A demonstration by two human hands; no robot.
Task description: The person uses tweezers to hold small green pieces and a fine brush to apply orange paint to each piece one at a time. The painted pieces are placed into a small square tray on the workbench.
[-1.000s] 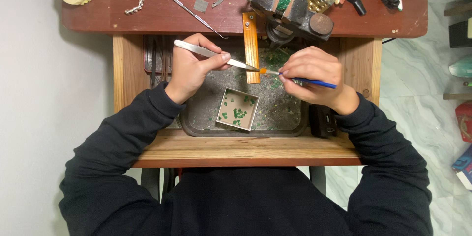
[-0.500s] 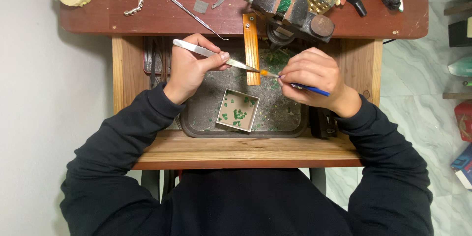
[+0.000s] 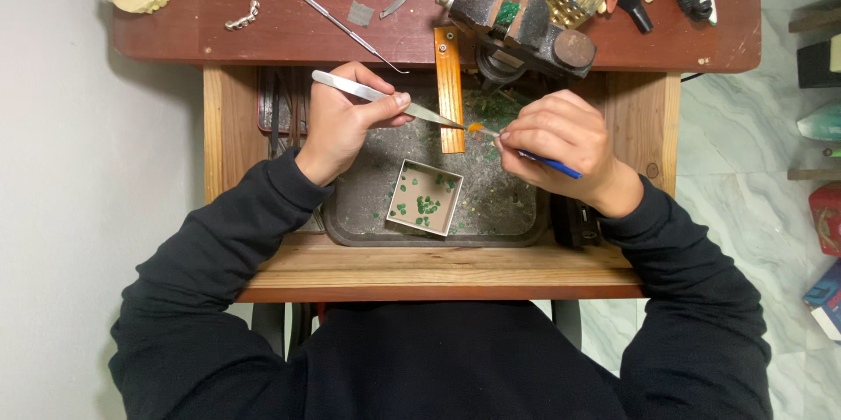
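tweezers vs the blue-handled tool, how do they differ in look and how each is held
The tweezers are plain silver metal, flat and tapering; the blue-handled tool is thin, pen-like, with an orange tip. The left hand pinches the tweezers, most of which show; the right hand hides most of the tool. Both tips meet above the dark tray.

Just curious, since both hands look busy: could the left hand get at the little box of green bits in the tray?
Probably yes. The box lies open just below the left hand, with nothing between them. But its fingers hold tweezers, so it could likely only reach in with those.
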